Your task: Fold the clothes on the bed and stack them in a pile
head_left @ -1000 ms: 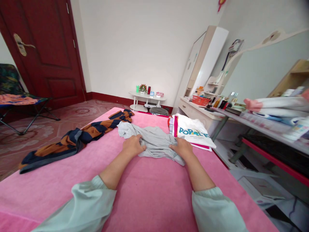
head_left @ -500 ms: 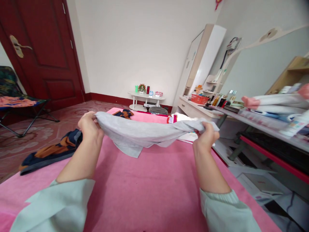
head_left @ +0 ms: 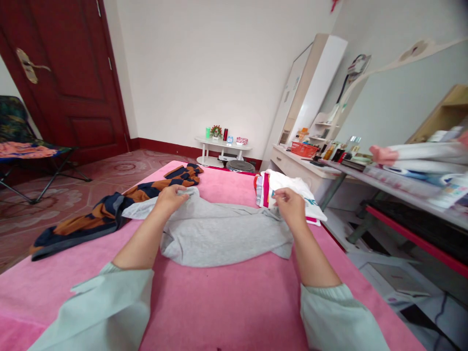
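Note:
A light grey garment (head_left: pixel 223 234), perhaps a shirt, lies loosely spread over the pink bed cover (head_left: pixel 226 307). My left hand (head_left: pixel 171 200) pinches its far left edge, where a collar-like fold shows near the fingertips. A loose grey end sticks out to the left beneath my left wrist. At the garment's far right corner, my right hand (head_left: pixel 290 207) has thumb and fingertips pressed together; the cloth reaches just under them, and I cannot make out whether it is between them. A stack of folded clothes (head_left: pixel 288 183), white on top, sits right behind my right hand.
An orange and navy garment (head_left: pixel 87 219) stretches along the bed's left edge. Beyond the bed stands a small white table (head_left: pixel 223 144) with a plant. A dresser (head_left: pixel 281 158) and a cluttered desk (head_left: pixel 365 178) line the right side. A folding chair (head_left: pixel 32 156) stands left.
The grey garment has come down from being held stretched in the air and now rests on the bed. Both hands have moved lower and closer together.

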Motion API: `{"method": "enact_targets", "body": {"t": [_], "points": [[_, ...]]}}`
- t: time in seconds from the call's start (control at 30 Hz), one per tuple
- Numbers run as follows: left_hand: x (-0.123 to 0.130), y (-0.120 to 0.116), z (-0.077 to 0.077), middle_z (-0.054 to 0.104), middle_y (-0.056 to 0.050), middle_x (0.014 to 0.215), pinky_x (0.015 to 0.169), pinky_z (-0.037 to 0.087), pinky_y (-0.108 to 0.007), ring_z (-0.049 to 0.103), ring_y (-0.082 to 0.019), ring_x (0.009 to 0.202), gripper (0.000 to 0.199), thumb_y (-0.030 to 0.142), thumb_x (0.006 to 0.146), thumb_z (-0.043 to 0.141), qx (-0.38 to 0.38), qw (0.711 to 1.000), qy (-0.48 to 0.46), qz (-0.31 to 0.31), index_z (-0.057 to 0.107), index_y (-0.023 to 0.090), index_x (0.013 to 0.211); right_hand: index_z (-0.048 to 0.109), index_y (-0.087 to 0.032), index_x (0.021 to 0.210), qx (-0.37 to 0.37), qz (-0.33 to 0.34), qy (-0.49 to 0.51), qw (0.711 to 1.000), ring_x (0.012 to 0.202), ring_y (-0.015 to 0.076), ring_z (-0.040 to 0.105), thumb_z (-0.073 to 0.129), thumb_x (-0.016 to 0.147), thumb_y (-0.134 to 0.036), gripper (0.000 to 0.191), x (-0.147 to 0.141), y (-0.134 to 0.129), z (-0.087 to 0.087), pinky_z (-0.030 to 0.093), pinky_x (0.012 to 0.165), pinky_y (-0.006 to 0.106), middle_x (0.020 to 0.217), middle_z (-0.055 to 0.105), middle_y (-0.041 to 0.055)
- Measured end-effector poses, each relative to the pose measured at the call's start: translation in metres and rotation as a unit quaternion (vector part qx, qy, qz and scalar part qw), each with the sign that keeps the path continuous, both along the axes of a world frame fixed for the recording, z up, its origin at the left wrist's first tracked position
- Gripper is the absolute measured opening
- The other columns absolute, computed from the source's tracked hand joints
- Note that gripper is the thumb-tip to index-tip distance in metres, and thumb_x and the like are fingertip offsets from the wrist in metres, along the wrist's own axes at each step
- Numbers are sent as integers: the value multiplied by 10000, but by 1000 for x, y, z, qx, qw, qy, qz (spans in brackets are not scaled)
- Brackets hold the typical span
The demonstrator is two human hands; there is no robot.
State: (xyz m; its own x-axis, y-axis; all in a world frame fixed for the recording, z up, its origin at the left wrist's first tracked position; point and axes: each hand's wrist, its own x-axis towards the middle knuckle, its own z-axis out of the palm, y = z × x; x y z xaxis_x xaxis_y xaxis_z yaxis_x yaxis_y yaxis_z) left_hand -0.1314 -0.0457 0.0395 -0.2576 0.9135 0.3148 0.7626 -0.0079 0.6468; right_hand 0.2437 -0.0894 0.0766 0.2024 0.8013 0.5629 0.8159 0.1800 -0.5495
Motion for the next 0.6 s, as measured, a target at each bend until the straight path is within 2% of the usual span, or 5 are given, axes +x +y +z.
{"method": "enact_targets", "body": {"t": [0.13,0.3,0.43,0.53,0.6], "points": [[8,-5,-11,613,-137,1175,828,452,-337,579,-289,1068,653,433,684,643,-94,987,125,-36,502,182,1270,605,-194,1146,-226,18,-142,964,991,256,606,662,662,-283,496,-14,3,-28,441,796,312,1118,640,110],[16,-15,-9,591,-167,1211,801,454,-364,578,-330,1065,728,472,601,688,-136,972,191,-16,497,188,1244,669,-193,1031,-252,-37,-166,953,944,272,616,638,687,-458,435,-16,0,-33,431,742,322,1034,669,116],[19,-21,5,677,-104,980,719,465,-351,621,-322,940,327,431,622,666,-142,974,177,-19,647,218,869,667,-176,723,-126,-39,-23,991,690,205,608,572,707,-495,333,-15,-1,-15,420,616,275,676,652,39],[20,-22,19,670,-66,907,728,469,-327,630,-275,892,281,419,692,618,22,995,84,49,626,216,887,636,-168,756,31,-15,125,992,624,176,580,516,739,-483,337,-17,-1,0,425,565,258,648,633,19],[21,-23,28,656,-56,925,735,478,-303,632,-238,871,339,420,711,615,157,983,-7,95,590,199,966,621,-170,780,44,17,195,980,550,165,557,510,744,-478,330,-19,-3,7,420,518,254,588,603,3]]}}
